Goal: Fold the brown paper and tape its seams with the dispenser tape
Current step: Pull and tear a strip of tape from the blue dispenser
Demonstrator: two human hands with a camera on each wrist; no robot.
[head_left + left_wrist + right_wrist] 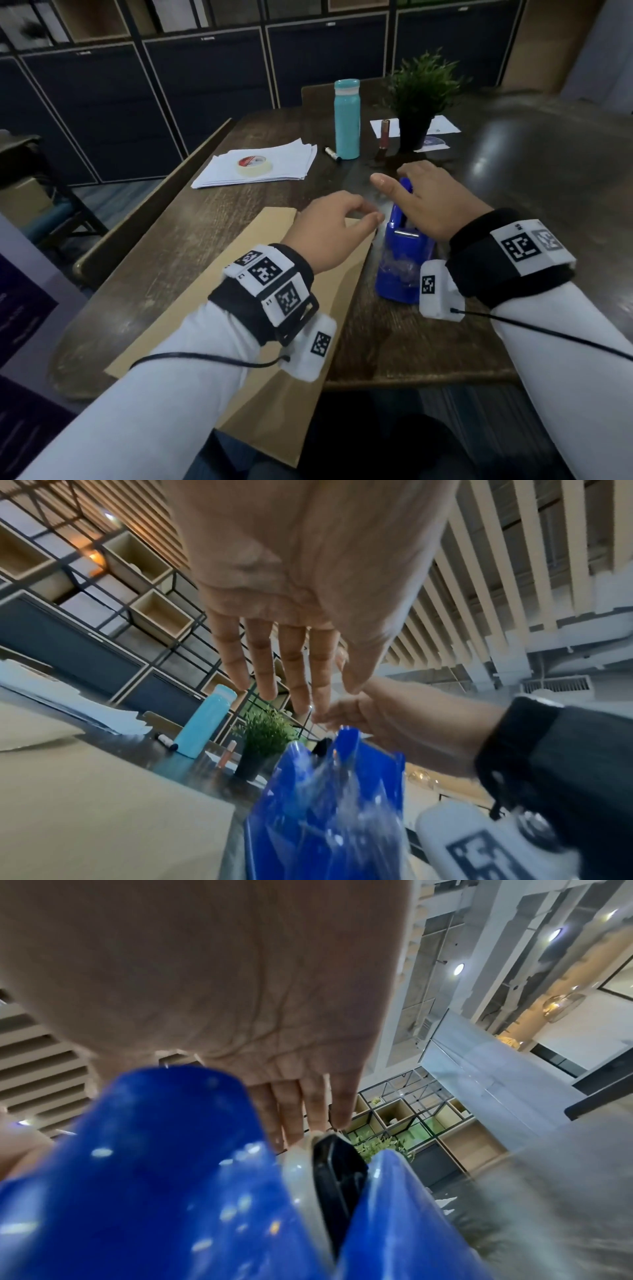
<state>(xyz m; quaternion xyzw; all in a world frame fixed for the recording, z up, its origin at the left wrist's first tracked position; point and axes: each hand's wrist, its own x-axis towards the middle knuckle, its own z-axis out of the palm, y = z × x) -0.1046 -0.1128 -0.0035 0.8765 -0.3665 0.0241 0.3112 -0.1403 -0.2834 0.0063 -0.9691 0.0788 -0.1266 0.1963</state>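
At table centre, my right hand (431, 198) flat atop blue tape dispenser (400, 260), steadying it; my left hand (329, 233), at its 9 o'clock over folded brown paper (191, 329), pinches toward tape end, grip unclear.

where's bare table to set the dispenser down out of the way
Bare wood lies right of the blue tape dispenser, toward the table's right edge, and between the brown paper and the white paper stack. Crowded around the teal bottle and potted plant.
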